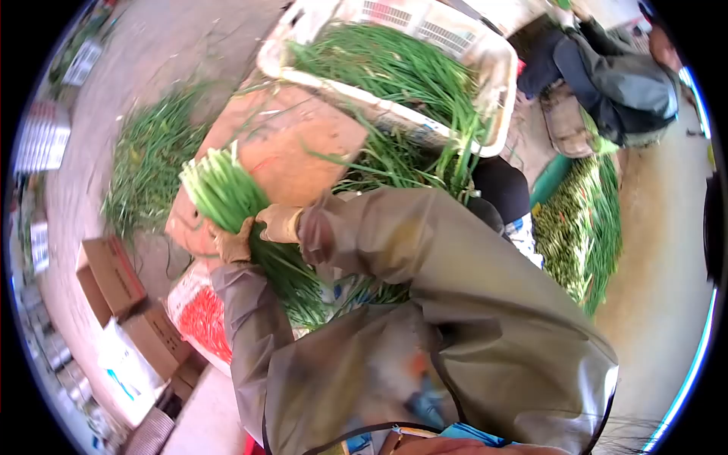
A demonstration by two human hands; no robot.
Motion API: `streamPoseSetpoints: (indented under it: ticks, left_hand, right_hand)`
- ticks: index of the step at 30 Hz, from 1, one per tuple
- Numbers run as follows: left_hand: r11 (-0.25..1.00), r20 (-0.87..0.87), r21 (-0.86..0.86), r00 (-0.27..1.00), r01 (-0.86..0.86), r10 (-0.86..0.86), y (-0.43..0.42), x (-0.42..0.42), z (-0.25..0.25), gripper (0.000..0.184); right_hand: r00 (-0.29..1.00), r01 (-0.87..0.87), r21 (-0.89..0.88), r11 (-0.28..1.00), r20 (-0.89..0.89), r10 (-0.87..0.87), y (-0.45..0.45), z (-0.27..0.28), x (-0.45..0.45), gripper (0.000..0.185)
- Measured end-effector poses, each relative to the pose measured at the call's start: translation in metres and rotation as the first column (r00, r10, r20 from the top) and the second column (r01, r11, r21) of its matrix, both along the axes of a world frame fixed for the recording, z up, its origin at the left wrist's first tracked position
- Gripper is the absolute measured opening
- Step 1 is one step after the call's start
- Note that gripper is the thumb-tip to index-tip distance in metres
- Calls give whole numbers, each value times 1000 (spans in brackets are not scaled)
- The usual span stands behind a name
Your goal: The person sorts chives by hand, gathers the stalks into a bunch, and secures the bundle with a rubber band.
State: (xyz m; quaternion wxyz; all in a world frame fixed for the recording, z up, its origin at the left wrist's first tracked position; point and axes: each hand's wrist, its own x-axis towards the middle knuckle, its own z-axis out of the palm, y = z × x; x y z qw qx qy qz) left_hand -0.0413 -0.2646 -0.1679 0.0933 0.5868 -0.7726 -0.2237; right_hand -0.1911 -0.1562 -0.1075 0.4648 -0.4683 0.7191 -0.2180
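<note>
A thick bundle of green stalks with pale ends (227, 186) lies across the edge of a worn board (303, 136), its leaves hanging down toward the lap. My left hand (233, 244), in a tan glove, is closed around the near side of the bundle. My right hand (280, 223), gloved too, is closed on the bundle's other side, close to the left one. Both sets of fingertips are partly hidden by the stalks. Red strips (206, 322) lie in a heap below my left hand.
A white crate (394, 98) of long green stalks stands beyond the board. Loose greens (155, 152) cover the floor at left, near cardboard boxes (114, 277). More stalks (580, 227) are piled at right, where another person (622, 83) crouches.
</note>
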Motion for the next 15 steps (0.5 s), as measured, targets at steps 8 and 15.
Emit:
streamPoseSetpoints:
  ticks: [8,15]
  left_hand:
    - [998,-147,13,988,55,-52,-5,9,-11,111]
    - [958,-98,-224,974,178,-204,15,-23,55,95]
  right_hand:
    - [654,657,-457,600,-51,-755,233,40,-275,21]
    - [818,557,431,710,-137,-558,362,11,-281,34]
